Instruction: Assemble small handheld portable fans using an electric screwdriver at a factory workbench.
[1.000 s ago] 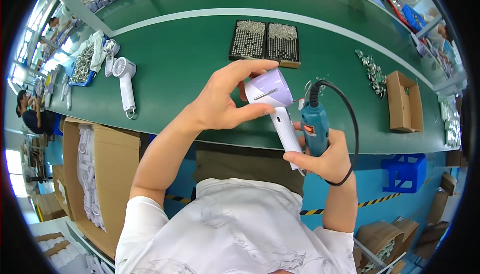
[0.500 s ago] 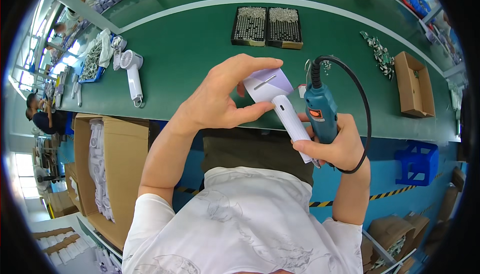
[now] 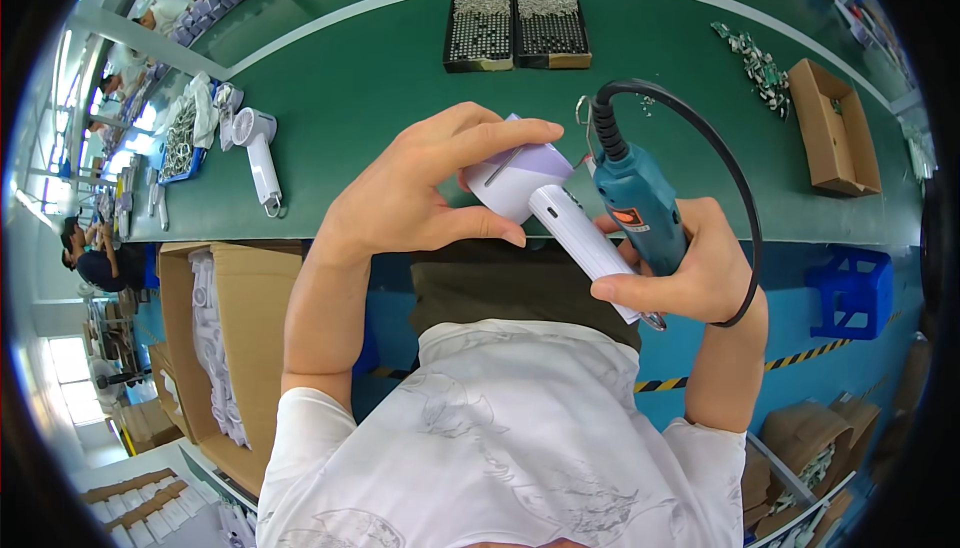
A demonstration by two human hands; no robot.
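A white and lilac handheld fan (image 3: pixel 575 228) is between my hands, its round head up and left and its ribbed handle slanting down to the right. My left hand (image 3: pixel 400 183) holds the head, fingers over its far side and the thumb low beside it. My right hand (image 3: pixel 705 268) is closed round a teal electric screwdriver (image 3: pixel 640 210). The same hand's thumb also pins the handle near its lower end. From the screwdriver's top a black cable (image 3: pixel 712 133) loops over to the right. The screwdriver's grip hides part of my right fingers.
Two black trays of small metal screws (image 3: pixel 480 36) stand at the far middle of the green bench (image 3: pixel 360 78). Farther right lie small green circuit boards (image 3: pixel 758 70) and an open carton (image 3: pixel 835 138). Another fan (image 3: pixel 262 166) lies left, above a carton of fans (image 3: pixel 255 333).
The fan has tipped slightly, and my left thumb has come off its handle. The screwdriver leans more to the left. The whole view has shifted a little.
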